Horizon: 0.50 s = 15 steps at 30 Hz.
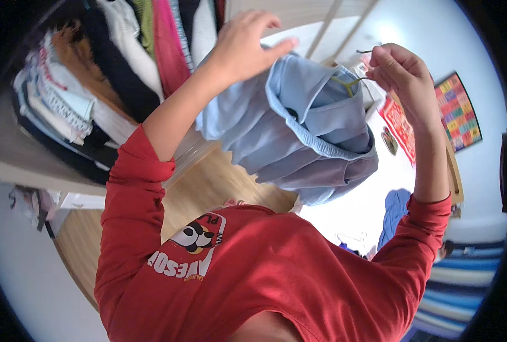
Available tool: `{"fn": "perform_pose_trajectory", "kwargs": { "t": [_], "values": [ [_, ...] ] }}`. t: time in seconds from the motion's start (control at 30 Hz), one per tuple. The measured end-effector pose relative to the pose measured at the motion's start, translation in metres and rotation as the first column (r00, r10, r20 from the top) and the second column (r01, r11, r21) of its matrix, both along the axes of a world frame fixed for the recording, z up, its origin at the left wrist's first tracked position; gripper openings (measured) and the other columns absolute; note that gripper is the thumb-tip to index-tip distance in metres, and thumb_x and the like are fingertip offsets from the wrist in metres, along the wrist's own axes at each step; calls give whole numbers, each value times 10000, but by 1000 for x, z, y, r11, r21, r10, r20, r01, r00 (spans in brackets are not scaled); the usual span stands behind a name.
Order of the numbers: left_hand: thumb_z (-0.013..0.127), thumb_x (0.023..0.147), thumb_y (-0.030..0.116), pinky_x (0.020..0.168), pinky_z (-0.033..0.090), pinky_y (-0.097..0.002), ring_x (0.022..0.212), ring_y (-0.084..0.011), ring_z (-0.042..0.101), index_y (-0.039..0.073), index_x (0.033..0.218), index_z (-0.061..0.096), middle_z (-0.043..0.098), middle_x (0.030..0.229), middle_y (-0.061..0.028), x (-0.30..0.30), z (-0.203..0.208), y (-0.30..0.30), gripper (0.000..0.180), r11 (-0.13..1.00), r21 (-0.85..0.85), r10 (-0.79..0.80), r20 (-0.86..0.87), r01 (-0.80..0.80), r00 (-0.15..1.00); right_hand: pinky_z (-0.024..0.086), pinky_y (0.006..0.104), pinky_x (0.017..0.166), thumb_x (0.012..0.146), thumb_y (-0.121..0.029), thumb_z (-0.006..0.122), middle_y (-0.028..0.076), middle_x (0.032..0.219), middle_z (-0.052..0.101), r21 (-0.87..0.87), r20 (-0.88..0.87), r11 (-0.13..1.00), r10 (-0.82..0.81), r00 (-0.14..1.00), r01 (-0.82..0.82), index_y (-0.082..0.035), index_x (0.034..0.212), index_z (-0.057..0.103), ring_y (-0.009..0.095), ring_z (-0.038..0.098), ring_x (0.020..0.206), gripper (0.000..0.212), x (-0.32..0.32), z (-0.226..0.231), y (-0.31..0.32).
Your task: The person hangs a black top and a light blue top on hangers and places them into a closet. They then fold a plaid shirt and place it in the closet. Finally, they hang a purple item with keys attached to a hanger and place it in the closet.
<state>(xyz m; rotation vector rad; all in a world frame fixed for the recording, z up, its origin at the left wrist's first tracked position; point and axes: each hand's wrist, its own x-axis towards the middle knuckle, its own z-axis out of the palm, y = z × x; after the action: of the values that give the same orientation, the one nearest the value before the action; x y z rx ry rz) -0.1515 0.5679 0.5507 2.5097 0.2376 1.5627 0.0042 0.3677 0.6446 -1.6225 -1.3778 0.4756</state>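
Observation:
A light blue garment [248, 134] with a gathered elastic edge hangs in front of me on a hanger [349, 86] with a yellow-green neck and a dark hook. Up at the right, my right hand [400, 71] pinches the hanger by its hook. My left hand [246, 48] is raised at the garment's upper left, with thumb and fingers apart and nothing in its grasp. It is close to the cloth; whether it touches I cannot tell. Most of the hanger is hidden inside the garment.
On the left, a wardrobe shelf [42, 176] bears a stack of folded clothes [57, 102], with hanging clothes [171, 48] beside it. Below is a wooden floor [208, 182]. To the right, dark blue cloth [394, 214] lies on a white surface [345, 219]; a colourful chart [459, 111] hangs on the wall.

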Motion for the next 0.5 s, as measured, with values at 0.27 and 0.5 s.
{"fn": "perform_pose_trajectory", "kwargs": {
  "t": [0.27,0.5],
  "values": [
    [587,755,423,532,412,-326,530,-279,522,50,766,612,539,580,-143,-63,-6,-6,374,971,-240,-106,-403,6,909,457,247,735,860,-233,507,-18,617,491,28,-136,958,287,948,-286,-21,788,556,64,490,600,230,-11,6,56],
    [596,774,364,475,338,-274,483,-135,379,16,729,593,456,533,-88,-96,-7,17,351,926,-370,-15,-218,-68,976,401,276,841,773,-316,625,107,1051,534,-322,113,815,538,836,-481,-7,1214,379,168,501,983,593,41,-7,36]
  ]
}}
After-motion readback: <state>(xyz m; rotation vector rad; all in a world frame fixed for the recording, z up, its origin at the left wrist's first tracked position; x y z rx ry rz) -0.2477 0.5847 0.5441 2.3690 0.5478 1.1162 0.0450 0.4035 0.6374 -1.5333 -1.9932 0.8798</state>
